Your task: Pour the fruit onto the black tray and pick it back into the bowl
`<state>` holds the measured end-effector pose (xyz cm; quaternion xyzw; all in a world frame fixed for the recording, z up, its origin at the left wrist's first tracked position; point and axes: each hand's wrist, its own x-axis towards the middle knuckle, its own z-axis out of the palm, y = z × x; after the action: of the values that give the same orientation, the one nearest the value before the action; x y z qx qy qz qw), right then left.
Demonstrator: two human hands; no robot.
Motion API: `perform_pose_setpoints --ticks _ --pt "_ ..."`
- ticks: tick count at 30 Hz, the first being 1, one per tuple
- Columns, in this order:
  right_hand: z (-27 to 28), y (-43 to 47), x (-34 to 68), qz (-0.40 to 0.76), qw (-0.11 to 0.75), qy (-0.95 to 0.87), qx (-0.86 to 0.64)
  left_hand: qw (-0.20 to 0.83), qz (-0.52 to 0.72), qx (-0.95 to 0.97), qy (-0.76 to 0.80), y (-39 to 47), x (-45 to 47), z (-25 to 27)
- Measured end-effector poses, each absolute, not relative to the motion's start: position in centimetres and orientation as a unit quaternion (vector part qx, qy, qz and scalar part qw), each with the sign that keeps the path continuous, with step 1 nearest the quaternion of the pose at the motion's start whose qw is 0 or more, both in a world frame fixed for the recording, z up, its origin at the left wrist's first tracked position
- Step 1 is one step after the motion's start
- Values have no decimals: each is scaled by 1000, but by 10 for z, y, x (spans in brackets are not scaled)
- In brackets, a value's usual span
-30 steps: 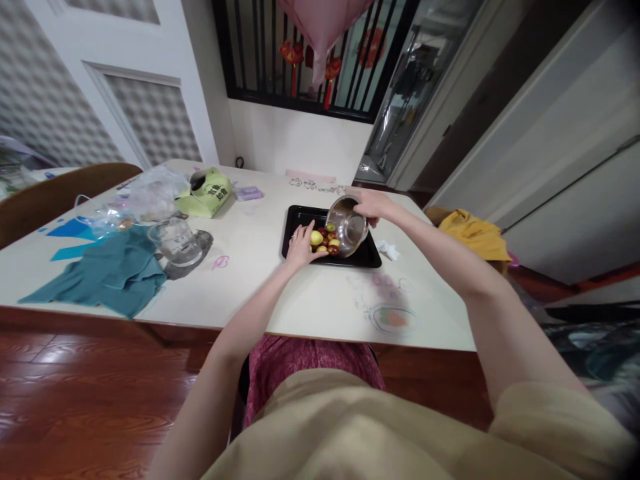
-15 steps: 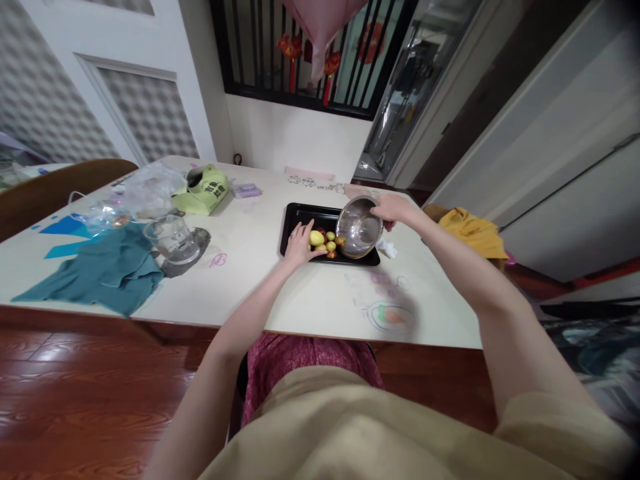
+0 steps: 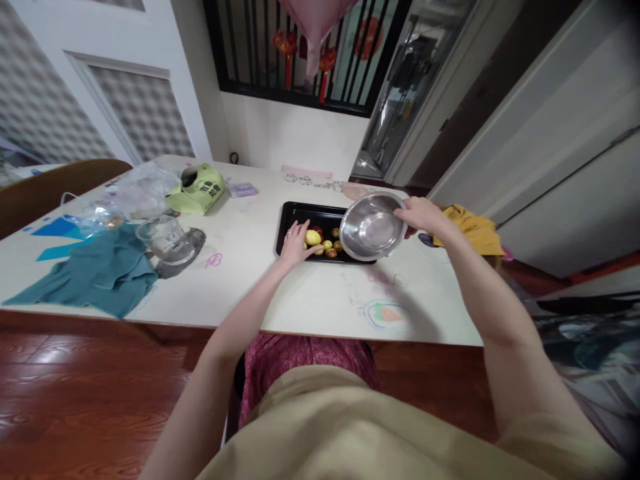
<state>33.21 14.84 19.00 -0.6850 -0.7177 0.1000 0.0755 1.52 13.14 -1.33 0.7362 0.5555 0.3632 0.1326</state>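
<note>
A black rectangular tray [image 3: 300, 213] lies on the white table [image 3: 240, 280]. Inside it sit a yellow lemon-like fruit [image 3: 313, 238] and several small green and reddish-brown fruits [image 3: 329, 245], perhaps jujubes. My left hand [image 3: 295, 245] rests at the tray's left part, fingers spread around the left side of the fruit; whether it presses on any is unclear. A shiny metal bowl [image 3: 373, 227] is tilted above the tray's right end, its inside facing me and bare. My right hand [image 3: 423, 215] grips the bowl's right rim.
On the left are a teal cloth [image 3: 105, 270], a clear glass container [image 3: 167, 240], a crumpled plastic bag [image 3: 145, 190] and a light green paper box [image 3: 203, 190]. A yellow cloth [image 3: 470, 230] hangs beyond the table's right end. A pink balloon [image 3: 320, 20] hangs ahead.
My right hand has moved right with the bowl, which is turned more toward me and away from the fruit. More of the small fruits show in the tray. My left hand stays by them.
</note>
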Motion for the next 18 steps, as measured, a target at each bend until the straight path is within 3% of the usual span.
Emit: perform_pose_setpoints --ticks 4,9,18 --pt "169 120 342 225 164 -695 -662 131 372 732 555 129 15 -12" --pt "115 82 335 392 143 -707 -571 133 383 733 547 125 13 -12" --pt "61 65 320 484 149 -724 -468 137 396 727 544 125 7 -11"
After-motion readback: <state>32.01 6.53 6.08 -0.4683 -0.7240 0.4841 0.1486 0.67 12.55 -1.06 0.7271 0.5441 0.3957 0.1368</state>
